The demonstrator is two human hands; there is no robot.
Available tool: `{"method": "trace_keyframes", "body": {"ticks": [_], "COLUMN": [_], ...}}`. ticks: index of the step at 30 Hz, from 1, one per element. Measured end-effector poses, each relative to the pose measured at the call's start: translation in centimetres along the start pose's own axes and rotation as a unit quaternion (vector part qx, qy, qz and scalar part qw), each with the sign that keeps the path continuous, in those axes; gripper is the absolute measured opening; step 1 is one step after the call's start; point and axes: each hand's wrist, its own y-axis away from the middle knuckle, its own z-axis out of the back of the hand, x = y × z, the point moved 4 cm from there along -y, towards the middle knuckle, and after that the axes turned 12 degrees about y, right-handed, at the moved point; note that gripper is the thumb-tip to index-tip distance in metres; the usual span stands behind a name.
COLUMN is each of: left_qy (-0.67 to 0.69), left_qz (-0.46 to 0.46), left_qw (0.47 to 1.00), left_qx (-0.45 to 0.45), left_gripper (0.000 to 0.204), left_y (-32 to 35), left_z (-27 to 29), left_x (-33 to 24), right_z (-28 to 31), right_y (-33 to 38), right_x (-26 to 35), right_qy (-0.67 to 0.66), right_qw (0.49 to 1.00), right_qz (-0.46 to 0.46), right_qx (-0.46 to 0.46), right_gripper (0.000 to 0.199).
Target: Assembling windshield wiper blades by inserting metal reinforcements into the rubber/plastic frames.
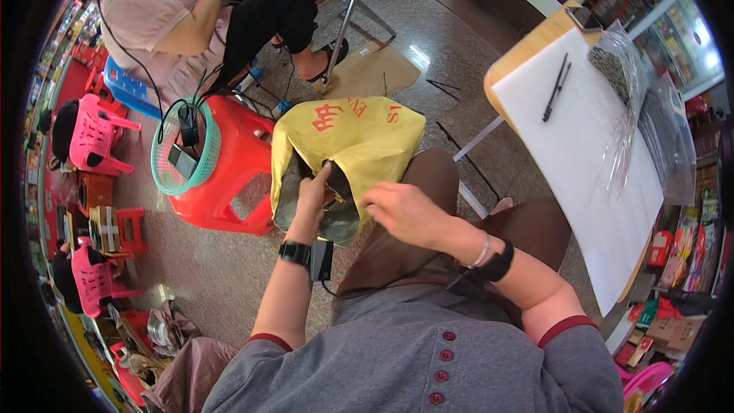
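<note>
A yellow woven bag (359, 134) with red print and a dark grey lining stands open in front of my knees. My left hand (313, 193) reaches into its mouth, thumb raised; the other fingers are mostly hidden, so I cannot see what they touch. At the right edge of the opening, my right hand (405, 213) is closed, its curled fingertips pinching the bag's rim. What lies deep in the bag is hidden. Both wrists wear black bands, and a small dark box (322, 261) hangs by my left wrist.
Left of the bag, a red plastic stool (229, 183) carries a green basket (160, 168) with cables and adapters. A white-topped table (566, 145) at right bears a black pen (556, 88) and clear plastic bags (665, 130). A seated person (164, 27) is at far left.
</note>
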Motion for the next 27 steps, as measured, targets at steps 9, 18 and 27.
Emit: {"method": "trace_keyframes", "body": {"ticks": [9,18,27], "left_qy": [-0.016,-0.083,-0.323], "left_qz": [-0.084,-0.037,-0.038], "left_qw": [0.975,0.919,0.92], "left_qx": [0.206,0.384,0.22], "left_gripper": [0.023,0.042,0.033], "left_y": [-3.3,-5.7,-18.5], "left_z": [-9.5,-9.7,-11.7], "left_x": [-13.1,-10.5,1.1], "right_z": [-7.1,1.5,1.6], "right_y": [-9.1,-8.8,-4.3], "right_x": [-2.4,-11.8,-10.3], "right_qy": [0.054,0.374,0.391], "right_qw": [0.995,0.877,0.884], "right_qz": [0.006,-0.296,-0.24], "right_qx": [0.083,0.059,0.094], "right_gripper": [0.016,0.096,0.059]}}
